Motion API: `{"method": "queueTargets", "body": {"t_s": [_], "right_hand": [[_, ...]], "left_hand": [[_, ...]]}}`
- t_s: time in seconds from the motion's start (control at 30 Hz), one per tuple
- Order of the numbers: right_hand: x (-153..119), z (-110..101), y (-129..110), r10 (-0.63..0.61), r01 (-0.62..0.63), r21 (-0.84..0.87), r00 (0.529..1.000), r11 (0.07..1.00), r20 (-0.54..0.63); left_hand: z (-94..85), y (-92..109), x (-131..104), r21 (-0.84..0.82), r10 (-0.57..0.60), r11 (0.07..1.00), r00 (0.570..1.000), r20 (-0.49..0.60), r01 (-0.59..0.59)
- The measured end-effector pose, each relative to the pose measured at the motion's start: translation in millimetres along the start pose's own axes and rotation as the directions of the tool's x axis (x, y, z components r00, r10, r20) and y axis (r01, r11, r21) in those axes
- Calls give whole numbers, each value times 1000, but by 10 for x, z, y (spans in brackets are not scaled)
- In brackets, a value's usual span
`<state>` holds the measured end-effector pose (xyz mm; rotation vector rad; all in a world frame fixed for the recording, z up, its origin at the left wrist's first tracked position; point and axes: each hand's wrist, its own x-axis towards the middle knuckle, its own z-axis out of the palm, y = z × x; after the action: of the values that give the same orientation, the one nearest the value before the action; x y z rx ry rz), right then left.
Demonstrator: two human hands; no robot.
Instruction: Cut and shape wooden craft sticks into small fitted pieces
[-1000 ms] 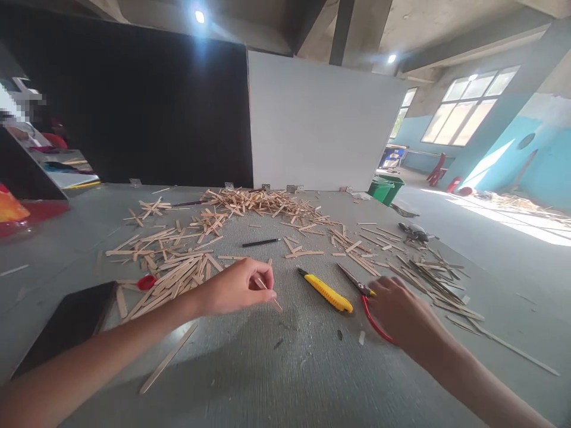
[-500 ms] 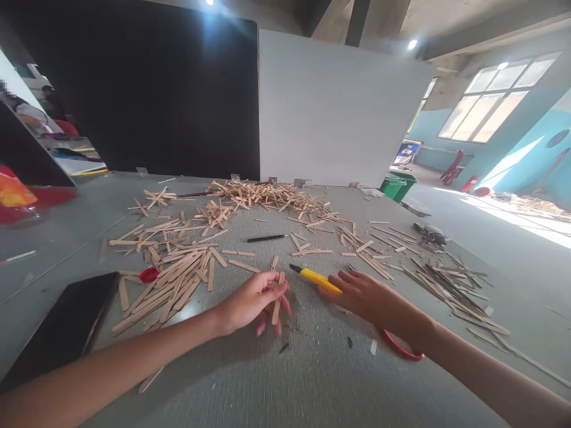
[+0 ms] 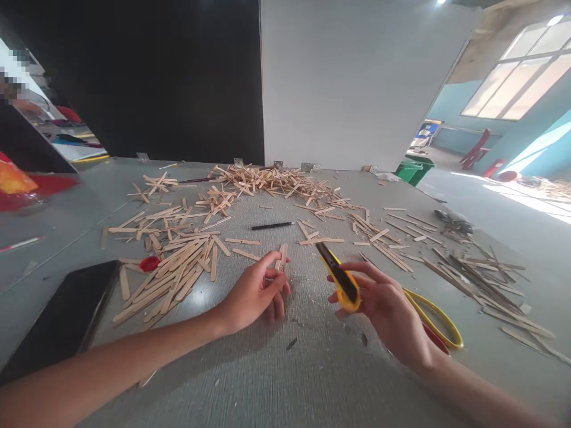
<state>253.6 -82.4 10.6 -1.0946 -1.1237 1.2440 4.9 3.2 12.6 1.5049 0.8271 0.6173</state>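
Note:
My left hand (image 3: 259, 292) is closed in a loose pinch, fingers curled. A wooden craft stick (image 3: 284, 254) juts up from behind its fingertips; its lower part is hidden by them. To the right, my right hand (image 3: 379, 300) grips a yellow and black utility knife (image 3: 344, 282), raised off the table with its tip angled up and left. Scissors with yellow and red handles (image 3: 455, 333) lie beside the right wrist, partly covered. Just beyond the hands is a black pen (image 3: 272, 226). Many loose craft sticks (image 3: 178, 279) lie in a heap left of my left hand.
A dark phone or tablet (image 3: 57, 321) lies at the left, with a red cap (image 3: 150, 263) near its corner. A larger stick pile (image 3: 276, 179) spreads before the black panel (image 3: 178, 83) and white panel (image 3: 348, 83). Thin strips (image 3: 486, 285) are scattered at right.
My right hand has turned and lifted the utility knife off the tabletop, uncovering more of the scissors. My left fingers have curled, and the stick between them shows less. The view has tilted down.

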Motion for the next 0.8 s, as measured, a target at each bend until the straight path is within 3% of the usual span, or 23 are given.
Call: {"method": "queueTargets", "body": {"t_s": [0.07,0.17,0.37,0.8], "right_hand": [[-58,50,66,62,-62,2,996,998,-63],[-158,116,143,-9,-20,-215,991,976,-130],[-332,252,123,-17,24,-539,1000,842,19],[-321,266,130,-104,98,-639,994,763,28]], "left_hand": [[5,-21,5,44,-2,999,1000,-5,2],[18,-44,3,116,6,993,1000,-16,-4],[36,-44,-18,160,17,987,999,-48,-9],[74,-50,-36,226,70,973,996,-52,-56]]}}
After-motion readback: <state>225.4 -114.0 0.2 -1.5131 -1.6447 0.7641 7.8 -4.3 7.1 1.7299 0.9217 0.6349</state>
